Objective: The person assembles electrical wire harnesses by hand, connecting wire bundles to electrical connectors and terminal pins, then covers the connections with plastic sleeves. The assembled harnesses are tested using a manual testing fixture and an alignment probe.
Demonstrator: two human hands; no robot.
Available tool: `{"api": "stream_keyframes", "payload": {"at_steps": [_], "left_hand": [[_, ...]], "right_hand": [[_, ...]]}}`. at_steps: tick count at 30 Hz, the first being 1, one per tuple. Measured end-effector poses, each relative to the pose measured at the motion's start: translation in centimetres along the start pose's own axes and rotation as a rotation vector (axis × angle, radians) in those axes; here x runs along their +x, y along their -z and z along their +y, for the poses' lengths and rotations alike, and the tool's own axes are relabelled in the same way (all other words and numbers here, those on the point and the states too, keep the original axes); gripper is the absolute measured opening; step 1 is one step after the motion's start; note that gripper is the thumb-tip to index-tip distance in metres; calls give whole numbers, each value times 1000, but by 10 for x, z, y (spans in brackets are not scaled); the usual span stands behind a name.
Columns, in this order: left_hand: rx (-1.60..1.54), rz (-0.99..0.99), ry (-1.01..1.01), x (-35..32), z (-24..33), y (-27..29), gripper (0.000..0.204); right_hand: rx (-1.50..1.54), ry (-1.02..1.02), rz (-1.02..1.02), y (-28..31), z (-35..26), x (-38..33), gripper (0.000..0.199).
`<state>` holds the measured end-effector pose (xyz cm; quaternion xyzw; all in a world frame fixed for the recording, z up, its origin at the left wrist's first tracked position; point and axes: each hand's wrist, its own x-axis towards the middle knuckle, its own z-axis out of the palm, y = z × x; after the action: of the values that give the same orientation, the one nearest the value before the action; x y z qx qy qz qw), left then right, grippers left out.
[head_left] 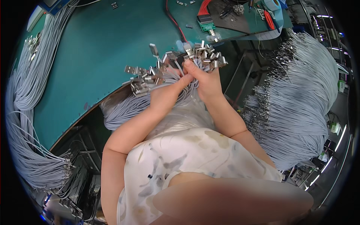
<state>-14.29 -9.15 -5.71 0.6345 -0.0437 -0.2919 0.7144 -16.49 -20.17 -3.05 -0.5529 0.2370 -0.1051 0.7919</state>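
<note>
Both my hands meet at the near edge of a teal work mat (97, 56). My right hand (204, 80) grips a bunch of thin grey cables with silver metal plug ends (208, 56) fanned out above its fingers. My left hand (168, 92) pinches cables from the same bunch, beside a second spread of metal plugs (144, 78) lying over the mat's edge. The grey cable lengths (120, 110) hang down below my hands toward my lap.
A large sheaf of grey cables with plug ends (296, 101) hangs at the right. More grey cables (22, 112) drape along the left rim. A green circuit board with red wires (205, 20) and a tape roll (272, 4) lie at the back.
</note>
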Motion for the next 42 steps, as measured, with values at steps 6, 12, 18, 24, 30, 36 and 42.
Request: {"api": "stream_keyframes", "payload": {"at_steps": [6,12,18,24,30,36,42], "left_hand": [[-36,-136,-377,-9,-14,7,9],[-59,-15,-221,-6,-1,0,11],[-159,14,-118,-8,3,1,12],[-182,54,-77,-7,1,1,14],[-192,-1,-124,-6,-3,2,15],[-202,30,-95,-9,0,3,16],[-219,52,-103,-7,-1,2,16]], "right_hand": [[11,73,65,5,2,-7,10],[61,94,105,2,4,15,11],[61,92,95,1,2,15,12],[42,102,60,-1,0,12,14],[60,88,96,-3,0,12,14],[66,98,67,-3,0,13,13],[76,116,87,-7,1,16,13]]}}
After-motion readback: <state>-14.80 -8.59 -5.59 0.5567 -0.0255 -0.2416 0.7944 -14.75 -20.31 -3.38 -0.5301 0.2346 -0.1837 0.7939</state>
